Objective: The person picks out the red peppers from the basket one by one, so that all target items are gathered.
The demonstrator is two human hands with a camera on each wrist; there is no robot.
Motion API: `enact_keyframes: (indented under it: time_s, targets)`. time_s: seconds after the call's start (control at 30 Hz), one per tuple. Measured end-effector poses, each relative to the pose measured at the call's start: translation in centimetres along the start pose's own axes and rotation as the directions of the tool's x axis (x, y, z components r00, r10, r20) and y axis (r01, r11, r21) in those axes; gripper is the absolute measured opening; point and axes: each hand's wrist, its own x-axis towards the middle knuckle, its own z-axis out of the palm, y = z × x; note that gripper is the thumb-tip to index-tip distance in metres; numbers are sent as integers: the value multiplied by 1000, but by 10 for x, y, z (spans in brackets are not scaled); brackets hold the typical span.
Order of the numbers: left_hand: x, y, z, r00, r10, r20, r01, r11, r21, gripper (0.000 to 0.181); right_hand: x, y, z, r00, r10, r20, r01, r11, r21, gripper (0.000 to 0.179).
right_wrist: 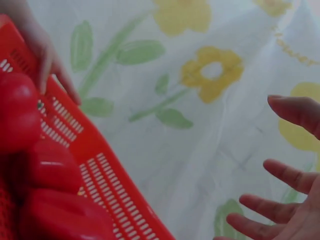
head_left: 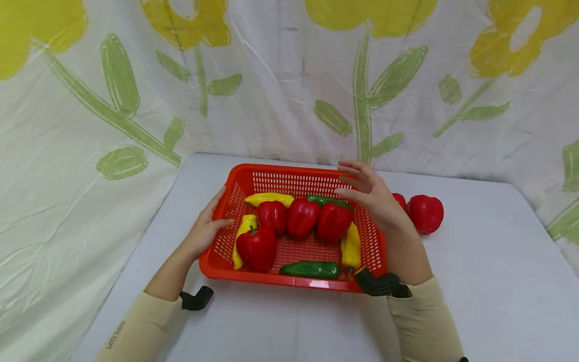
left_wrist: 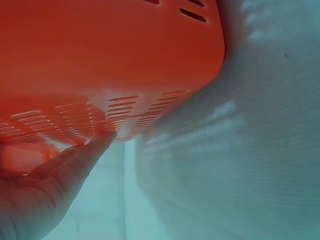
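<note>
A red plastic basket [head_left: 296, 281] with slotted walls holds several red bell peppers [head_left: 303, 217], three long yellow peppers [head_left: 271, 198] and two long green peppers [head_left: 312, 270]. At its left side, my left hand [head_left: 208, 229] grips the rim, thumb over the inside and fingers along the outer wall. The left wrist view shows those fingers [left_wrist: 82, 157] lying against the slotted outside, near the white table. My right hand [head_left: 380, 201] hovers over the basket's right side, fingers spread and holding nothing; the right wrist view shows its fingers [right_wrist: 287, 175] apart from the basket wall.
Right of the basket, two red bell peppers lie on the table, one [head_left: 425, 214] in plain sight and one [head_left: 399, 200] partly behind my right hand. A white cloth [head_left: 280, 100] painted with yellow flowers hangs behind the table [head_left: 488, 281] and along its left side.
</note>
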Motion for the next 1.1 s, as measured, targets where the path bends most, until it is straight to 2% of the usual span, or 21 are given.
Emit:
enact_keyframes:
  time_s: [0.17,0.33,0.47,0.67,0.77,0.93,1.1]
  targets:
    - [0,-1,-1,1000,-6,-8,6,1000,5,74,13,-2,12,999,17,39,-16,1000,-24,56]
    - [-1,-1,-1,1000,-6,-12,6,1000,15,76,26,-6,26,992,59,113,-53,997,-55,56]
    - [-1,0,0,1000,-5,-13,5,1000,11,76,39,-7,35,981,88,175,-65,989,-134,56]
    - [-1,0,0,1000,-1,-5,1,1000,-9,76,56,-4,49,958,132,254,-60,960,-273,55]
    - [-1,0,1,1000,1,-4,-2,1000,-16,75,60,-1,57,942,141,306,-44,952,-302,56]
    - [-1,0,1,1000,2,-9,-2,1000,-10,75,62,3,73,903,184,389,-42,938,-345,56]
    - [-1,0,0,1000,-6,-7,6,1000,-4,76,64,13,88,846,236,478,-49,927,-372,57]
